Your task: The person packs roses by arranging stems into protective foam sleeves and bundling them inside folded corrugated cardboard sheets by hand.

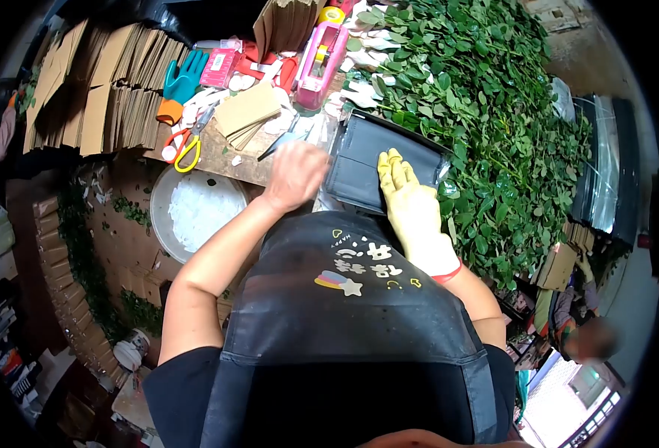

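My left hand (298,177) is bare and slightly blurred, its fingers curled closed at the table's front edge; what they hold, if anything, is hidden. Just beyond it lies a thin dark pointed piece (273,148). My right hand (405,187), in a pale yellow glove, lies with fingers stretched out on a flat black panel (359,153) with raised edges. A fold or seam line runs across the panel. To the left of my left hand are a stack of brown cardboard pieces (247,112) and scissors (188,143) with red and yellow handles.
Leafy green stems (486,127) are heaped on the right. At the back stand a pink tape dispenser (322,63), a teal glove (185,77) and folded cardboard stacks (120,89). A round white tub (159,216) holds white scraps. Another person (568,321) is at far right.
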`<move>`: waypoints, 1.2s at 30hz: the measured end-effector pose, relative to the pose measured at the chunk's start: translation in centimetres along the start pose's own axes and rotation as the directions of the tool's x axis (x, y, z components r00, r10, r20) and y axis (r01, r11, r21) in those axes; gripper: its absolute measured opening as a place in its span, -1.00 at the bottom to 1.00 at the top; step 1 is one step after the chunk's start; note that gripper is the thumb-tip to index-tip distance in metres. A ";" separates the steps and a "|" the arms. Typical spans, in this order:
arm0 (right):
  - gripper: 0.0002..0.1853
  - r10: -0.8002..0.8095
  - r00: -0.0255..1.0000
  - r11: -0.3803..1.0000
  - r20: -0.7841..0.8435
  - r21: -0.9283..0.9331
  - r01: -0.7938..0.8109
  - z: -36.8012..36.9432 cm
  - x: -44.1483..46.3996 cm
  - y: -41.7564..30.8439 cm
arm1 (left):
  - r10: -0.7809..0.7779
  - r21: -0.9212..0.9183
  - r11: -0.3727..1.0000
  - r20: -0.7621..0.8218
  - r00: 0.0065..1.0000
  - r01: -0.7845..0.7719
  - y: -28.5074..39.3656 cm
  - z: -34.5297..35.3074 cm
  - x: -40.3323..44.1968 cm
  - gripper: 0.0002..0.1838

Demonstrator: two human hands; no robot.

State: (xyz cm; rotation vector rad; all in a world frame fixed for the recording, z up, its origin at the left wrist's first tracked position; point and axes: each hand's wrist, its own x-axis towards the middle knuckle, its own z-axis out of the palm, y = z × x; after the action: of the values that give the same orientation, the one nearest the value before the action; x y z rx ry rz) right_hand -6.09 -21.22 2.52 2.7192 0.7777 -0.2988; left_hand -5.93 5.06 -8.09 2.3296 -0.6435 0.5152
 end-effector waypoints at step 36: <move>-0.23 0.057 0.998 0.998 0.006 -0.001 -0.057 -0.2 0.1 -0.7 | -0.349 -0.144 0.719 0.772 0.532 0.680 -2.0 -7.9 4.2 -0.50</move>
State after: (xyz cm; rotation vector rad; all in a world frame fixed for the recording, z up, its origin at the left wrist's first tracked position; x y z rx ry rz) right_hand -6.38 -20.57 2.54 2.7332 0.6976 -0.2933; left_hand -2.95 10.50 -1.34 2.0615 -0.2610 -0.8009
